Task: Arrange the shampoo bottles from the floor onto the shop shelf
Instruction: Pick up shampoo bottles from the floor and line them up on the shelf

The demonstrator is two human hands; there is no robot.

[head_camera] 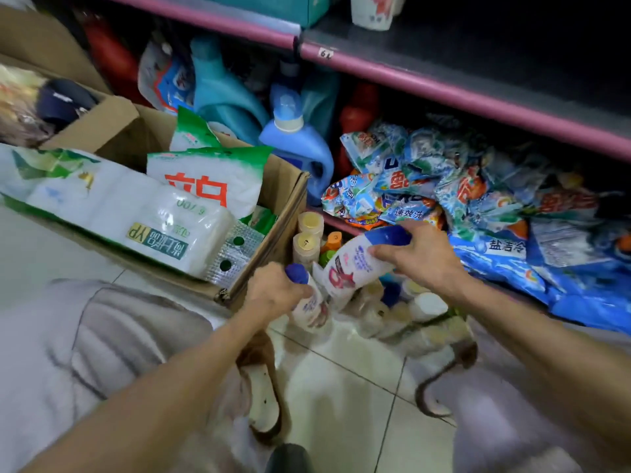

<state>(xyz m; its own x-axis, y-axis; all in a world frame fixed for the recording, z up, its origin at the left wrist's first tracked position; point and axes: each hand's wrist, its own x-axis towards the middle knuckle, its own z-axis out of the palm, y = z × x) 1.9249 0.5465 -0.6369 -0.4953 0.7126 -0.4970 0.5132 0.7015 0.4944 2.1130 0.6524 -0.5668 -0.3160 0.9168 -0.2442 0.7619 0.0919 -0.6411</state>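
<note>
Even, soft indoor light is falling from above, brightening the pale floor tiles [341,387] and the white packs in the cardboard box [273,213]. Glare is shining off the plastic wrap there. The upper right is sinking into deep shadow, where the shelf [444,87] recess is going almost black. The wide lens is bending the shelf edge into a slant and stretching the forearms. Motion blur is softening the hands [276,288], the bottles [358,264] and the lower corners.
</note>
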